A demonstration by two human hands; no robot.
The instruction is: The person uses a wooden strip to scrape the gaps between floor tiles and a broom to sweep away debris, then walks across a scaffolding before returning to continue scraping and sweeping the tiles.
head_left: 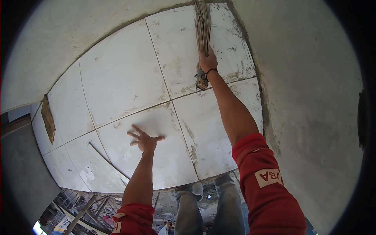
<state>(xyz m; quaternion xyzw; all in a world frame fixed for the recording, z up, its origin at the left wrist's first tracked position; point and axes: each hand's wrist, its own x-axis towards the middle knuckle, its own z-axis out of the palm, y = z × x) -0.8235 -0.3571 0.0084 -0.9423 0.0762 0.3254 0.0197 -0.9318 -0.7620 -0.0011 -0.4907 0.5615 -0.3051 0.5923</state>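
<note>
My right hand (pixel 208 61) is wrapped around a stick broom (pixel 202 29), a bundle of thin dry twigs bound near its lower end. The bristles point away from me toward the far right corner of the white tiles (pixel 121 74). My left hand (pixel 145 140) has its fingers spread and holds nothing, low over a tile near the middle joint. Grey-brown smears and bits of dirt mark the tiles, most of all around the broom and along the joints.
A flat brown scrap (pixel 48 119) lies at the far left of the tiles. Left of my left arm is a long thin strip (pixel 107 162). Plastered walls (pixel 309 78) border the tiles. Below the near edge are a pipe end (pixel 198 192) and wooden poles (pixel 80 213) among rubble.
</note>
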